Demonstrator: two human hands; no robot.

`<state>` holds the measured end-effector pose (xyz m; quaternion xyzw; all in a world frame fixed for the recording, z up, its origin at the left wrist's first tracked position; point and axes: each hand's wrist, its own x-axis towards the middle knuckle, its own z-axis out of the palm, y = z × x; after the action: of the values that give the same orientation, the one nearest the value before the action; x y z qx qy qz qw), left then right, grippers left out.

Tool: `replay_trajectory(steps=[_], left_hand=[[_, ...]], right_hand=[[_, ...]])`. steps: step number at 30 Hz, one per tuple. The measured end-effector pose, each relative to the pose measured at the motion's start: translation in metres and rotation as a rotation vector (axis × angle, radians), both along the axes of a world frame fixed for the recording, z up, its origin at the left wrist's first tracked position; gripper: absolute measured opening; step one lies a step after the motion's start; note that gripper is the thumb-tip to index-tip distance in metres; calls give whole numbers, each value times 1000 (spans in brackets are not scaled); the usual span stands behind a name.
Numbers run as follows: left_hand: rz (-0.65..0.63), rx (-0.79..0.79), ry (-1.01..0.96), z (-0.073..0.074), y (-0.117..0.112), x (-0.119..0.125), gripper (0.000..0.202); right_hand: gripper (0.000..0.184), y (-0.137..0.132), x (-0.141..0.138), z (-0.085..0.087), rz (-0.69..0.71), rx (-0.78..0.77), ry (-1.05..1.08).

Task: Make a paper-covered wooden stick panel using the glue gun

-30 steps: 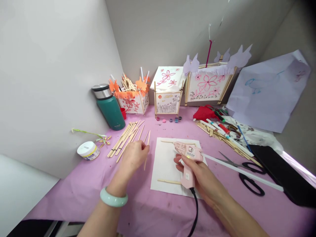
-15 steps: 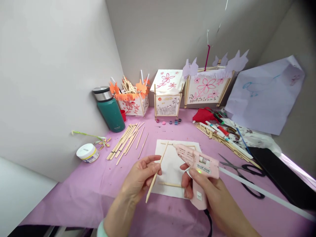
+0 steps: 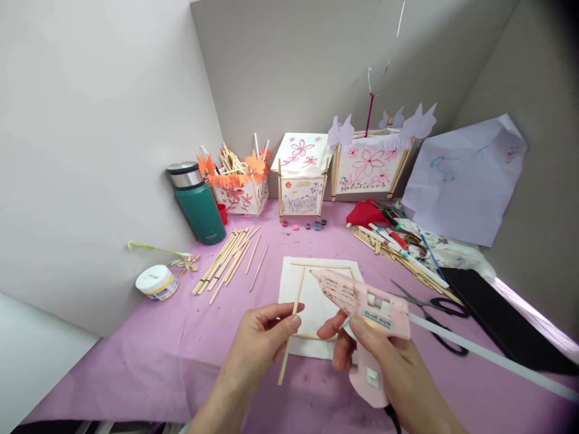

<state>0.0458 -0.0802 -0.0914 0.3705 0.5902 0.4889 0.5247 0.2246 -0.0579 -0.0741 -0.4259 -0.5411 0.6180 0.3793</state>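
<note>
Two hands are working over one white sheet with one stick and one glue gun.
The left hand is pinching the single pale stick between thumb and fingers, slanting it over the sheet's left side; the right hand is gripping the one pink glue gun, its nozzle pointing toward the stick's upper end. Beneath the hands, the sheet is lying on the counter and bearing three more sticks, one partly hidden behind the gun. Beyond the right hand, one pair of scissors is lying open; left of the left hand, one white jar is standing. Beyond the left hand, two thin sticks are lying beside a bunch too overlapped for counting. Farthest from both hands, three decorated paper boxes are standing.
</note>
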Motion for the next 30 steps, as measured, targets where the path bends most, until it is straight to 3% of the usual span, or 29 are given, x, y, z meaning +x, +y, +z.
replay_trajectory(steps=[30], left_hand=[[9, -9, 24, 0, 0, 2, 43]], right_hand=[[45, 7, 1, -6, 18, 19, -23]])
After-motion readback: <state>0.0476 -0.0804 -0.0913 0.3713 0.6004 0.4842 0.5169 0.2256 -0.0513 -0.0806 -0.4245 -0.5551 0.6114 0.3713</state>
